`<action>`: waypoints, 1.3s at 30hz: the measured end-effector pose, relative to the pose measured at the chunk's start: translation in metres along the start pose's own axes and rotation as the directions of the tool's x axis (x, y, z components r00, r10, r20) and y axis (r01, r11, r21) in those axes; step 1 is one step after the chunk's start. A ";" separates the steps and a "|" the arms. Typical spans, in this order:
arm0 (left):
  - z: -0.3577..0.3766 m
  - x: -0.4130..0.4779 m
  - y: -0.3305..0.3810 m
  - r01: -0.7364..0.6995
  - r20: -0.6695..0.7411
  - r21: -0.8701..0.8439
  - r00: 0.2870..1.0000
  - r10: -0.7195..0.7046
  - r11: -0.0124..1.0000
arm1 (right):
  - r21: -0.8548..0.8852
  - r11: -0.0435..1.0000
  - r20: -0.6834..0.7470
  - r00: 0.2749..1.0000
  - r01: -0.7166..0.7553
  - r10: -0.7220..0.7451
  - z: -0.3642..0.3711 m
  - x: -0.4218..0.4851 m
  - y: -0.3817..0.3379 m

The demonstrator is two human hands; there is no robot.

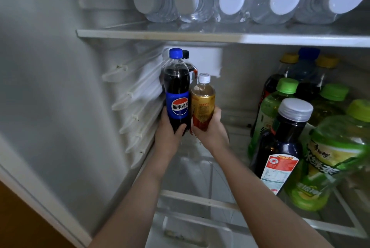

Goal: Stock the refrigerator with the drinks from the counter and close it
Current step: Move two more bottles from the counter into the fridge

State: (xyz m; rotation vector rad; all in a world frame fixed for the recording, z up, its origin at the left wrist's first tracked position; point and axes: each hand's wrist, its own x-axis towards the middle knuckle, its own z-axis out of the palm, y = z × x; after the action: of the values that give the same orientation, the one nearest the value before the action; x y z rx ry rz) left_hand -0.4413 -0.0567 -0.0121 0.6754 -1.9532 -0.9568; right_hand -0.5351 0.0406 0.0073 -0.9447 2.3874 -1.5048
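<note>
A stack of pale dishes (104,1) is seen in the upper left of the frame, dim and blurred, so their exact kind cannot be told. A brown-orange surface (20,223) is shown in the lower left corner, cut off by the frame edge. A yellowish patch (176,234) is glimpsed at the bottom centre, too blurred to be named.

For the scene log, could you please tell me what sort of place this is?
The inside of an open refrigerator, likely domestic: water bottles lie on the upper shelf, green-capped drinks stand below, the left hand holds a cola bottle, the right hand a gold-labelled bottle.
</note>
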 end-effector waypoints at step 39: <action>-0.011 -0.417 -0.065 -0.232 0.997 0.064 0.062 -0.051 0.971 | -0.043 0.274 -0.418 0.267 -0.961 0.868 -0.013 -0.602 0.148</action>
State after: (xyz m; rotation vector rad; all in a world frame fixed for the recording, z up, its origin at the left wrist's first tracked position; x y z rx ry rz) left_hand -0.2150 0.2105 -0.2473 -0.2655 -3.3572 -1.3063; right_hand -0.1301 0.4478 -0.2258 0.8089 2.5255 -0.7866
